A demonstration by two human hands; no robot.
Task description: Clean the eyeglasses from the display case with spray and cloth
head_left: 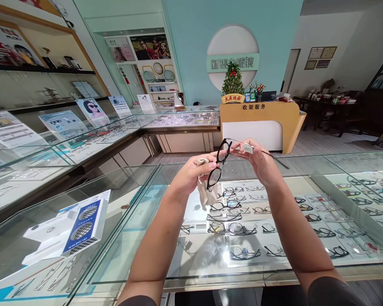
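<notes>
A pair of black-framed glasses (214, 178) is held up over the glass display case, its lenses turned toward the left. My left hand (194, 172) pinches the frame near the bridge and also grips a beige cloth (206, 196), which hangs down beside the lower lens. At the temple side, my right hand (257, 159) has its fingers closed around the glasses, with a small white tag (248, 148) by the fingers. One dark temple arm sticks out past the right hand to the right.
Below the hands, the glass display case (198, 272) holds rows of glasses. A blue and white box (84, 227) stands at left. Further back are more glass counters (185, 123) and a yellow cashier desk (290, 123) with a plant (232, 80).
</notes>
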